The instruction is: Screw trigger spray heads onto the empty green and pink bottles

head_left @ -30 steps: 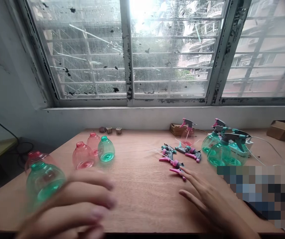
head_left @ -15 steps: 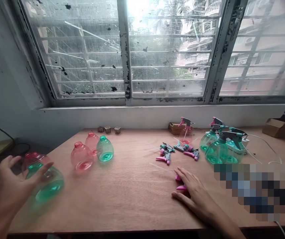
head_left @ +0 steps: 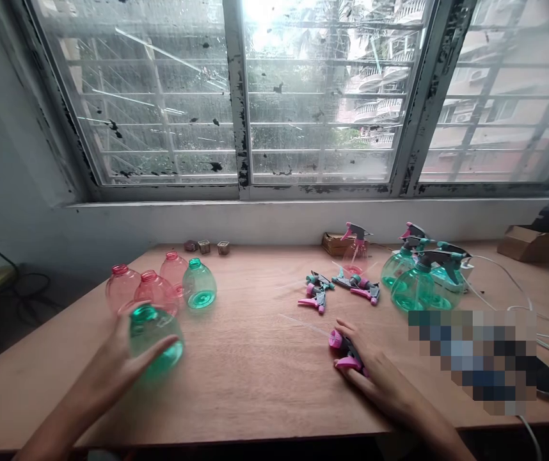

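My left hand [head_left: 114, 362] is wrapped round a clear green bottle [head_left: 153, 330] with an open threaded neck, in front of the pink bottles. Whether its base touches the table cannot be told. Under my right hand [head_left: 377, 368] is a pink and grey trigger spray head [head_left: 348, 351], gripped by the fingers, its thin clear tube pointing left. Behind the held bottle stand pink bottles [head_left: 173, 267] without tops and another green bottle [head_left: 199, 285]. Several loose spray heads [head_left: 317, 298] lie beyond my right hand.
Green bottles fitted with spray heads [head_left: 411, 291] stand at the right, and a pink spray bottle [head_left: 355, 253] is further back. White cables [head_left: 519, 288] run near a cardboard box [head_left: 536, 246]. Small cubes [head_left: 223, 248] sit by the wall. A pixelated patch hides part of the right side.
My left hand has moved right with the green bottle, and a pink bottle now stands clear of it at the left. My right fingers have closed further round the spray head.
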### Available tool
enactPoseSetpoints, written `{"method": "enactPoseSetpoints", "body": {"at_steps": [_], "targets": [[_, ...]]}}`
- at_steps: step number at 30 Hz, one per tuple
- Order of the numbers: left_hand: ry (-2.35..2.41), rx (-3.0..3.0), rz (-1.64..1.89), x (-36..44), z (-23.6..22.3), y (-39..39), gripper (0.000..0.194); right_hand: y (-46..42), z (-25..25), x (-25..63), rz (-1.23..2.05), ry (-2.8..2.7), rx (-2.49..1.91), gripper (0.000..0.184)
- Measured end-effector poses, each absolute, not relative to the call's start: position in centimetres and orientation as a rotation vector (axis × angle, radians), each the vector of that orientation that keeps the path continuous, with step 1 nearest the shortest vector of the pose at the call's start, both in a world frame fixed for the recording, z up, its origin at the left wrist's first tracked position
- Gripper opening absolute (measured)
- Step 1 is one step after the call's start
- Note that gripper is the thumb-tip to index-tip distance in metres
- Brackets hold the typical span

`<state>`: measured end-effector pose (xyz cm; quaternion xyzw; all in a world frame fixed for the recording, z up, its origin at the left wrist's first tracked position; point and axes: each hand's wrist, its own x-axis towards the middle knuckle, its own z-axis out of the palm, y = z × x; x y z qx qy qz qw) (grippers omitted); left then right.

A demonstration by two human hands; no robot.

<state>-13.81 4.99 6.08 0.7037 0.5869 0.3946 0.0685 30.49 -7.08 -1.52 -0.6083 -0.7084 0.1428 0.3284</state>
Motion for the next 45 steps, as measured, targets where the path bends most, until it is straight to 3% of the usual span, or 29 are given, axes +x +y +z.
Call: {"method": "enactPoseSetpoints", "body": {"at_steps": [4, 6, 8, 12, 17, 21, 29, 33, 40, 43, 45], "targets": [[1.363, 2.237, 0.854, -7.9, 5.0, 2.9, 0.079, -7.4, -1.0, 30.4, 0.42, -1.838, -1.527, 0.043], [1.204, 2.253, 0.83, -5.1, 4.2, 1.7, 0.073, -7.5, -1.1, 30.5, 0.437, -1.809, -1.504, 0.038], [1.052, 2.353, 0.832, -2.7, 3.5, 0.8, 0.082, -7.7, -1.4, 30.6, 0.449, -1.779, -1.519, 0.033], [1.08, 2.627, 1.054, -0.1, 2.5, 0.0, 0.086, -8.1, -2.0, 30.7, 0.412, -1.727, -1.547, 0.031], [1.204, 2.816, 1.25, -0.4, 1.9, 0.2, 0.064, -8.5, -1.7, 30.2, 0.208, -1.642, -1.384, 0.028], [1.407, 2.862, 1.213, -1.0, 2.0, 0.4, 0.062, -8.0, -1.7, 30.4, 0.14, -1.65, -1.387, 0.032], [1.274, 2.731, 1.247, -0.7, 0.9, 0.6, 0.068, -6.8, -3.1, 31.6, -0.007, -1.589, -1.875, 0.035], [1.193, 2.747, 1.207, -0.9, 0.7, 0.8, 0.066, -6.5, -3.2, 31.4, -0.16, -1.715, -2.049, 0.047], [1.15, 2.741, 1.086, -1.0, 0.8, 0.8, 0.069, -3.0, 0.1, 35.0, -0.122, -1.98, -2.079, 0.072], [1.158, 2.785, 1.05, -0.9, 0.7, 0.8, 0.07, 1.1, 2.3, 36.7, -0.18, -2.006, -2.066, 0.067], [1.176, 2.798, 1.035, -0.8, 0.7, 0.8, 0.072, 4.3, 3.4, 36.9, -0.201, -2.034, -2.032, 0.053]]}}
